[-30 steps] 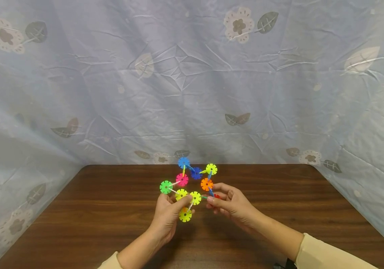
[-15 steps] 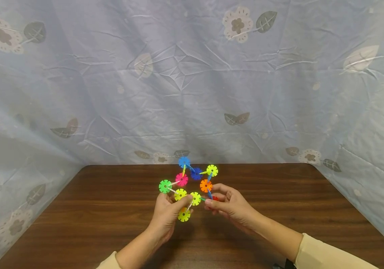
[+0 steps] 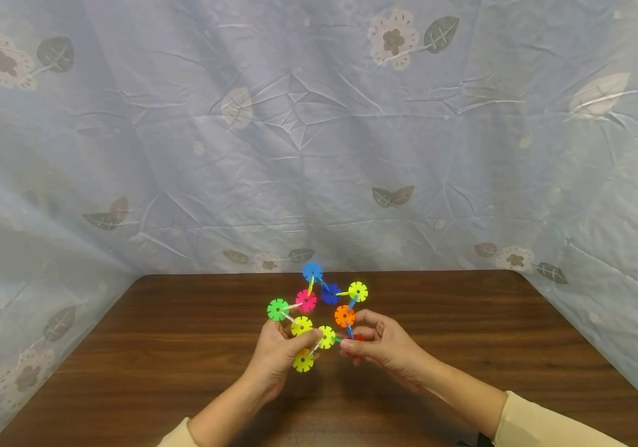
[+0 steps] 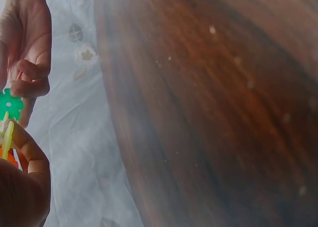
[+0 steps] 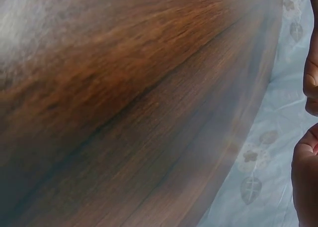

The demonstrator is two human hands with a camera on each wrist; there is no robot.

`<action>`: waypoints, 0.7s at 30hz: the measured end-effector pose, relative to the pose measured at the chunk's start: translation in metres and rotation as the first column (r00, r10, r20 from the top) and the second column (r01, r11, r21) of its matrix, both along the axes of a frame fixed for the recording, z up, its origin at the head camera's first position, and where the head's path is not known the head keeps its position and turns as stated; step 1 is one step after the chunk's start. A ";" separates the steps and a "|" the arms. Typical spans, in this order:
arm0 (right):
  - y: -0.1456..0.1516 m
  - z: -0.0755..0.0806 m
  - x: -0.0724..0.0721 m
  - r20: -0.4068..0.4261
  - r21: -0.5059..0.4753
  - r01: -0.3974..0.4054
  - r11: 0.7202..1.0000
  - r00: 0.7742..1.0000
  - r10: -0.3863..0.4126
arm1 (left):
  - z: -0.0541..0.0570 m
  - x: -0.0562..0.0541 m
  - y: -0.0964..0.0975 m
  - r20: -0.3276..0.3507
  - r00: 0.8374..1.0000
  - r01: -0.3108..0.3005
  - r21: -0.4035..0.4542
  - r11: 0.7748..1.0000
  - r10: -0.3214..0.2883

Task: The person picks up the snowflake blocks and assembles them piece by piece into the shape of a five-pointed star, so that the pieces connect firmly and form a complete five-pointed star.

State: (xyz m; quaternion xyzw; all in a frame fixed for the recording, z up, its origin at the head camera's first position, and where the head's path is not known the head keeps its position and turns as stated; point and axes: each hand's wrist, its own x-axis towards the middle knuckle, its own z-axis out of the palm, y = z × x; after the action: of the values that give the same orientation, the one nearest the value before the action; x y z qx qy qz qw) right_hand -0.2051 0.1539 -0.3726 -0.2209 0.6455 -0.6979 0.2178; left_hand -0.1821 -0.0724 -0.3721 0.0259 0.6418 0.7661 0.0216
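Note:
Interlocking notched plastic discs (image 3: 305,300) form a ring held above the table, in blue, pink, green, yellow, orange and red. My left hand (image 3: 274,359) pinches the lower-left part between thumb and fingers, at the yellow discs (image 3: 301,326). Below its thumb hangs another yellow disc (image 3: 304,361). At the lower right, my right hand (image 3: 388,346) pinches the ring near the red disc (image 3: 358,338), which its fingers partly cover. An orange disc (image 3: 344,316) stands just above those fingers. The left wrist view shows a green disc (image 4: 10,105) between both hands.
The brown wooden table (image 3: 184,354) spreads beneath both hands. A pale floral cloth (image 3: 319,155) hangs behind it and along both sides. Something dark (image 3: 483,441) shows at the bottom edge beside the right sleeve.
The ring's upper and right-hand discs have shifted slightly right and down. My right hand has lowered a little; both hands keep their hold.

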 end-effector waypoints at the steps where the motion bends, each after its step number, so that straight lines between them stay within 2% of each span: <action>1: 0.000 -0.001 0.000 -0.001 0.002 -0.007 1.000 1.000 0.007 | 0.000 0.000 -0.001 0.003 1.000 0.012 -0.009 1.000 -0.012; 7: 0.001 -0.004 0.003 0.012 0.001 -0.012 1.000 1.000 0.012 | -0.001 0.000 -0.002 0.008 0.998 0.059 -0.030 0.998 -0.059; 13: 0.000 -0.006 0.004 0.023 -0.016 0.004 1.000 1.000 -0.003 | -0.003 0.000 0.000 0.027 0.998 0.050 -0.044 0.998 -0.049; 21: 0.000 -0.004 0.005 0.008 -0.030 0.028 0.999 1.000 -0.028 | -0.003 -0.004 0.001 0.016 0.999 0.038 -0.007 0.999 -0.038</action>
State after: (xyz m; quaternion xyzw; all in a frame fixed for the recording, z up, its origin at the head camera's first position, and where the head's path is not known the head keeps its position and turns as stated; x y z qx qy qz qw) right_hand -0.1998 0.1536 -0.3771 -0.2125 0.6372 -0.7114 0.2069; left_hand -0.1860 -0.0711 -0.3753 0.0318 0.6439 0.7634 0.0416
